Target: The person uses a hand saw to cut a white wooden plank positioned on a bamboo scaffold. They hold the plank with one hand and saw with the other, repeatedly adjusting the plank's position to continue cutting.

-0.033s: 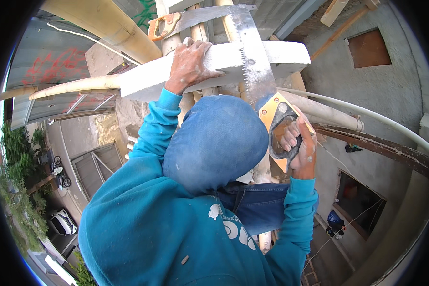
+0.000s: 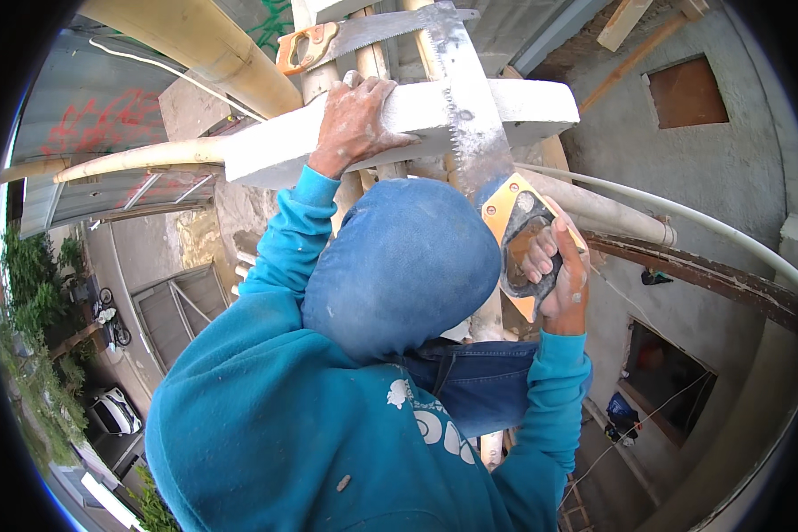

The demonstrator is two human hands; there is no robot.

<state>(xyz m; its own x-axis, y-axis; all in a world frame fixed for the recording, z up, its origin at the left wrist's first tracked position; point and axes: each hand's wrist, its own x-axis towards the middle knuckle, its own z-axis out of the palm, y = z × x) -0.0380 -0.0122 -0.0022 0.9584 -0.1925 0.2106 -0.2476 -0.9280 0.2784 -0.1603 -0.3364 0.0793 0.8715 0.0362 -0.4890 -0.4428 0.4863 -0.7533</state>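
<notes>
A long white block (image 2: 275, 142), like lightweight concrete, lies crosswise ahead of me on bamboo poles. My left hand (image 2: 356, 120) grips it, fingers curled over the far edge and thumb stretched along its near side. The fingers of my right hand (image 2: 556, 270) are wrapped round the orange and black handle of a handsaw (image 2: 472, 106). Its toothed, dust-smeared blade crosses the block to the right of my left hand. How deep the teeth sit in the block I cannot tell. My bent knee (image 2: 399, 266), in blue denim, is right below the block.
A second handsaw (image 2: 363, 34) with a wooden handle lies on the poles beyond the block. Thick bamboo (image 2: 195, 49) rises at the far left. To the right are a pale pipe (image 2: 683, 208), a brown beam (image 2: 700, 270) and a grey wall (image 2: 754, 168). Ground shows far below.
Hardly anything differs. The far end of the saw blade reaches very slightly farther away from me; both hands keep their grip.
</notes>
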